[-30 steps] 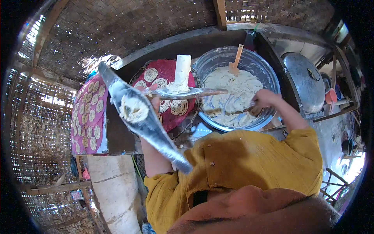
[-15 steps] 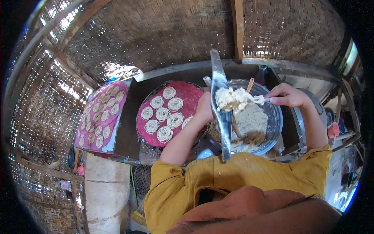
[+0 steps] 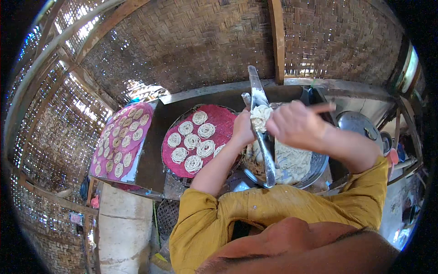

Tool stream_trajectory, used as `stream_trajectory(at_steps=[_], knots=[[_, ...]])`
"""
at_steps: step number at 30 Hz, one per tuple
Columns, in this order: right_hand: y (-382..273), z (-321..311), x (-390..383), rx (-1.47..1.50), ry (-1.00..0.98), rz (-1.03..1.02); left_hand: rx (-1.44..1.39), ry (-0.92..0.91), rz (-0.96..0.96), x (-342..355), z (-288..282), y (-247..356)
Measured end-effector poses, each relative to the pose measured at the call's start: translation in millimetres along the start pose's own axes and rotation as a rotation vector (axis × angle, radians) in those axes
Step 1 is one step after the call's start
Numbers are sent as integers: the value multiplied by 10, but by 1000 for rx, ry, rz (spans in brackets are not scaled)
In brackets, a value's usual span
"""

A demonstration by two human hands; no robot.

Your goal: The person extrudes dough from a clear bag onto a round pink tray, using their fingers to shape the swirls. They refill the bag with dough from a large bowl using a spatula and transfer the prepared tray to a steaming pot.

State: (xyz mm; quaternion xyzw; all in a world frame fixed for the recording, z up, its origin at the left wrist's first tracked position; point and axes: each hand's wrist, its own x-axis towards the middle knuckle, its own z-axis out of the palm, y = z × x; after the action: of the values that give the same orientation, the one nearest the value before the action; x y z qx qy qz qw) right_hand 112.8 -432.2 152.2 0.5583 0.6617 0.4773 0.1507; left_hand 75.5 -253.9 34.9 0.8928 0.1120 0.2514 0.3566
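My left hand (image 3: 244, 128) grips the long metal press (image 3: 266, 153), which is held lengthwise over the left side of a large basin (image 3: 319, 169). A lump of pale dough (image 3: 260, 116) sits in the press's middle. My right hand (image 3: 294, 125), smeared by motion, is closed on a wooden-handled tool (image 3: 325, 108) at that lump; the tool's far end is hidden. Pale batter (image 3: 296, 162) lies in the basin below. Left of the hands, a round pink tray (image 3: 219, 118) bears several coiled noodle discs (image 3: 200, 118).
A pink sheet with several discs (image 3: 105, 164) covers a raised surface at the left. A metal lid (image 3: 351, 119) and a pink dipper (image 3: 393, 156) are at the right. Woven walls (image 3: 205, 45) and a wooden post (image 3: 276, 41) stand behind the counter.
The press has swung from diagonal over the tray to lengthwise over the basin. My right hand has lifted dough out of the basin, then moved left onto the press.
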Motion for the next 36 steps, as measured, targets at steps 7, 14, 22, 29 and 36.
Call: stream_trajectory(at_steps=[7, 14, 22, 29, 36], knots=[[322, -3, -376, 285, 173, 140, 203, 39, 76, 132, 78, -406], [564, -175, -395, 241, 192, 281, 148, 61, 56, 90, -90, 55], [229, 105, -221, 327, 86, 97, 226, -2, -11, 33, -62, 273], [266, 121, -292, 376, 132, 118, 236, -10, 34, 100, -107, 70], [-48, 384, -678, 1222, 276, 1128, -186, 221, 247, 208, -168, -405]])
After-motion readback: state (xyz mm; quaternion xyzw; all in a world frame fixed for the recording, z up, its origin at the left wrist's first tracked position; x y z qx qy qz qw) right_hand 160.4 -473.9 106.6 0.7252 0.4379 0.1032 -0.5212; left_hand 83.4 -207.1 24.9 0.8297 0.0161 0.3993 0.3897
